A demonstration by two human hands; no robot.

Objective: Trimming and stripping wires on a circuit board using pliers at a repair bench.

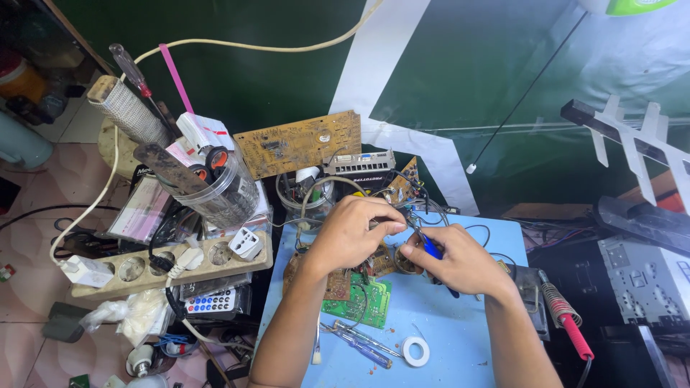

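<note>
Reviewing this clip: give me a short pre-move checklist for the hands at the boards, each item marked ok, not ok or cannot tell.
1. Left hand steadies the small brown circuit board: ok, fingers curl over it.
2. Right hand has a firm grip on the blue-handled tool: ok, the handle shows between its fingers.
3. Tool tip on the intended part: cannot tell, the fingers hide it.
4. Soldering iron away from both hands: ok, it lies at the right table edge.
5. Loose wires out of the work spot: not ok, they loop right behind the hands.
6. Green circuit board lies flat on the blue table: ok.
</note>
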